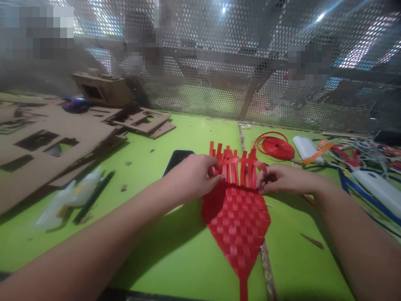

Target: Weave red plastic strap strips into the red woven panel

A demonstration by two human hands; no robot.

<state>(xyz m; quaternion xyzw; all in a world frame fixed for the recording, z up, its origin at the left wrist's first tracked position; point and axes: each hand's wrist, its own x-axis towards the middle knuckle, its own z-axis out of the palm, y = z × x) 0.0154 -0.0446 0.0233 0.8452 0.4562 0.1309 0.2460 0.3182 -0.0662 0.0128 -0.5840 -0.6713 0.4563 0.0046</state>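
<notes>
A red woven piece (239,217) of flat strips lies on the green table, tapering to a single tail at the front edge. Loose strip ends stand up along its far side. Across these ends arches a separate red strip (241,160). My left hand (203,173) is closed at the weave's upper left corner, thumb and fingers round the strip's left end. At the upper right corner my right hand (271,179) pinches the strip's other end, its fingers curled in.
A coil of red strip (277,146) lies behind my right hand, near white devices (307,149) and tangled cords. Left are cut cardboard sheets (90,129), glue bottles (75,196), a dark pen (94,198) and a phone (178,158). A perforated metal screen (200,83) stands behind.
</notes>
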